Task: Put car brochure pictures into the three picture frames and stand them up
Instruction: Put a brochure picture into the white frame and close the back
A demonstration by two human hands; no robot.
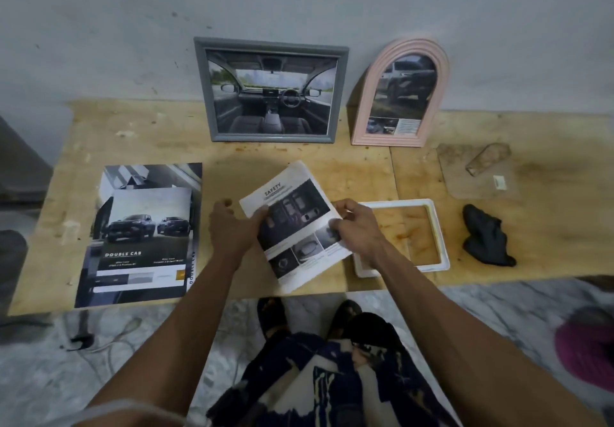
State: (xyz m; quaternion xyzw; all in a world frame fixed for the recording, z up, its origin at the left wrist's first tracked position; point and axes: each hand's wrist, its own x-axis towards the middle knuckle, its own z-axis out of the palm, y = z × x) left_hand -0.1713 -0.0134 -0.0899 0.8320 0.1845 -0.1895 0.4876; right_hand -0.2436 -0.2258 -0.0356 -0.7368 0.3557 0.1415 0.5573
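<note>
Your left hand (232, 227) and right hand (357, 227) both pinch the "SAFETY" brochure page (294, 224), held tilted just above the counter (299, 167), beside the white frame (432, 227) lying flat. Grey frame (270, 89) and pink arched frame (400, 92) stand filled against the wall.

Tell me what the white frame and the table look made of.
White frame: probably plastic or painted wood, with a smooth matte rim; it lies flat with no backing, and the table shows through. Table: bare plywood by the look, with pale grain, stains and a seam between boards.
</note>
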